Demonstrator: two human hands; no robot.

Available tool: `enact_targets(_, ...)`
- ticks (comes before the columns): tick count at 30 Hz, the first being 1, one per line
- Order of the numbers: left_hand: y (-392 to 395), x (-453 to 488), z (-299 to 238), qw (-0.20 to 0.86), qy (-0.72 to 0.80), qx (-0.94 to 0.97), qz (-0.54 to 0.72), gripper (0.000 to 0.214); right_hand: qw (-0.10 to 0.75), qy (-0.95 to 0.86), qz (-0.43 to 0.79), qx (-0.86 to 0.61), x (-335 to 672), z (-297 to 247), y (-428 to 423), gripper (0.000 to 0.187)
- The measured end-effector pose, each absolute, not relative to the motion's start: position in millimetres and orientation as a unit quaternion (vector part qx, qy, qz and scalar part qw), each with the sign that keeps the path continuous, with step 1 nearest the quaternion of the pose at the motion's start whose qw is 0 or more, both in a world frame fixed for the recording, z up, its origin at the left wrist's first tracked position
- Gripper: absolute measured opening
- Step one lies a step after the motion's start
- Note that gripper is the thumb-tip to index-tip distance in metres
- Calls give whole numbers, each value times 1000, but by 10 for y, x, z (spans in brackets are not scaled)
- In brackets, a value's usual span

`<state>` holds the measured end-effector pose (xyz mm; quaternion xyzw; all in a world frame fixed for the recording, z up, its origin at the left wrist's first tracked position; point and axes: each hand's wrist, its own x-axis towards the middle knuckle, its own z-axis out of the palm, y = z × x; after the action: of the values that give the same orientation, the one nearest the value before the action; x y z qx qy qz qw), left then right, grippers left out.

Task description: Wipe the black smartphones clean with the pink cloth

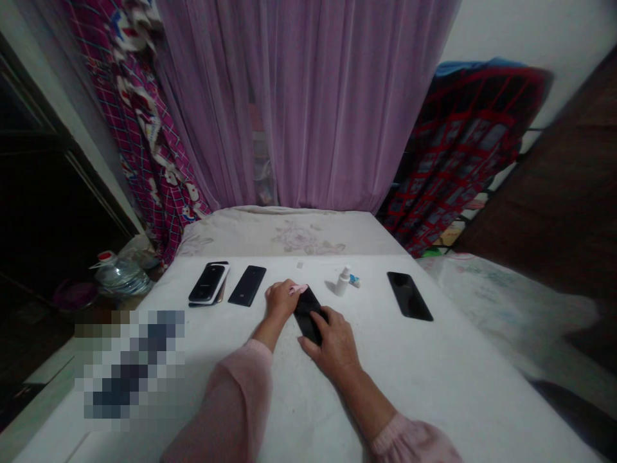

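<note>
- Small pale markings are showing on the white-framed phone and near the low end of the dark phone, both left of the hands; they are staying too small to read.
- Phones are numbering at least five: one between the hands, one to their right, and, to their left, the dark phone plus a stack. The white-framed phone is topping that stack, covering at least one other; the exact number beneath is remaining hard to tell.
- The held phone, black, is lying slantwise on the white surface, directly between the two hands.
- The left hand is closing narrowly, its bent fingers pinching one pink piece against the far end of the held phone.
- The right hand is holding the near part of that phone, thumb spreading to one side and fingers resting over the screen and the opposite edge.
- One white bottle is standing beyond the right hand, with one small blue-and-white item lying just beside it.
- One small pale square is lying beyond the left hand.
- One black phone is lying well apart, right of the right hand.
</note>
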<state>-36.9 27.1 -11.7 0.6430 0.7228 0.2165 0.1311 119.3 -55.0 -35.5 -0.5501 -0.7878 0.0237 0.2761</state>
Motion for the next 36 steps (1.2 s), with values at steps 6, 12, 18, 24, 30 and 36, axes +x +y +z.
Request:
enact_targets(6, 104, -425, -270, 110, 685, 663, 280, 20, 286, -787, 13, -546, 1200, -395, -539, 53)
enact_targets(12, 135, -420, -243, 112, 713, 644, 256, 15, 270, -802, 25, -532, 1239, -374, -554, 56)
enact_targets(18, 243, -450, -116, 125, 735, 632, 214, 12, 276, -820, 43, -499, 1242, -334, -586, 64)
enact_targets(24, 383, -464, -51, 135, 738, 630, 200, 17, 278, -838, 67, -464, 1224, -279, -621, 62)
enact_targets(30, 381, -508, -94, 140, 714, 651, 217, 18, 268, -846, 101, -450, 1204, -221, -625, 47)
enact_targets(36, 107, -533, -212, 97, 699, 663, 249, 23, 261, -847, 107, -452, 1198, -217, -602, 50)
